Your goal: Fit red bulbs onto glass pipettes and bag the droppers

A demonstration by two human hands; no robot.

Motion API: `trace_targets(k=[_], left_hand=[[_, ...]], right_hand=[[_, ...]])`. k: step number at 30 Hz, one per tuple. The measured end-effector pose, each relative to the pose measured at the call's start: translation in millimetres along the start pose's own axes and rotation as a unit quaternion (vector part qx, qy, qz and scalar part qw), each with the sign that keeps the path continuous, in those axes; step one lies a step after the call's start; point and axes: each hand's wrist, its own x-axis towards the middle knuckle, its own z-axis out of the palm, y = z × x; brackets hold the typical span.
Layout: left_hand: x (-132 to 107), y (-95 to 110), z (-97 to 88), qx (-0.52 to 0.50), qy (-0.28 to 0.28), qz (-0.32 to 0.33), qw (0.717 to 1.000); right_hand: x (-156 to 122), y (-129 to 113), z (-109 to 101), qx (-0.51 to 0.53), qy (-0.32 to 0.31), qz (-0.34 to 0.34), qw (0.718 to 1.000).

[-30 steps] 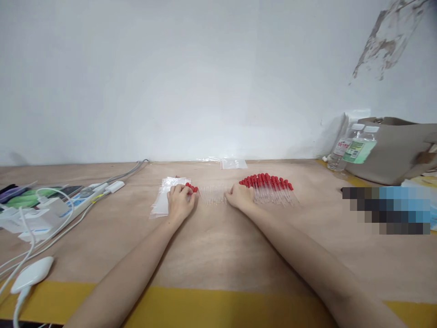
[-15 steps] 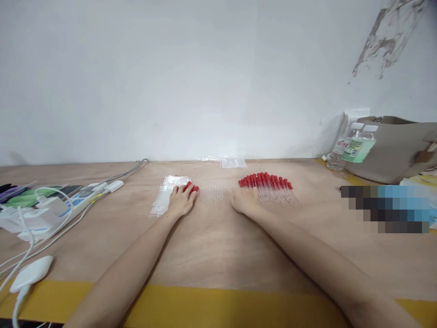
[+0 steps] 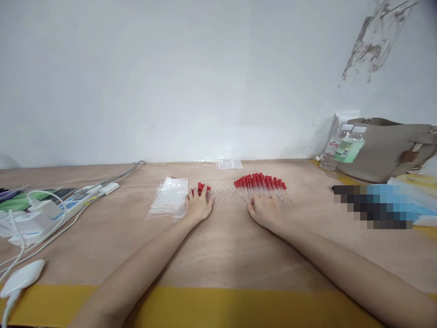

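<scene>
My left hand [image 3: 200,206] lies with fingers spread over a few loose red rubber bulbs [image 3: 201,186]. Just right of it is a row of slanted thin clear tubes [image 3: 223,194]. My right hand [image 3: 266,210] is at the lower ends of a fanned row of red-bulbed droppers [image 3: 261,179], its fingers bent and partly hidden. Whatever those fingers pinch does not show. Left of my left hand, a stack of clear plastic bags [image 3: 169,196] lies flat.
A power strip [image 3: 77,202] with chargers and white cables lies at the left. Two plastic bottles [image 3: 350,148] and a grey bag [image 3: 385,152] stand at the back right, against the wall. Another small clear bag [image 3: 229,164] lies by the wall.
My right hand has moved right, from the bare tubes to the droppers. My left hand has shifted right with the loose bulbs. The bare tubes now slant. The view has turned slightly right.
</scene>
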Motion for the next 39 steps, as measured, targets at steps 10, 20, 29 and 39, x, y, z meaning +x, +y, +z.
trace_targets(k=[10,20,29,39], left_hand=[[2,11,-16.0,-0.009,0.004,-0.059,0.998],[47,1,-23.2,0.080,-0.033,0.195,0.977],[49,-11,-34.2,0.029,-0.031,0.229,0.972],[-18,13,-26.4,-0.363,0.010,0.161,0.918]], right_hand=[[7,0,16,0.046,0.026,-0.014,0.998],[29,-22,15,0.038,-0.033,-0.003,0.999],[19,-10,17,0.101,0.051,-0.007,0.994],[-6,8,24,0.304,0.085,-0.082,0.945]])
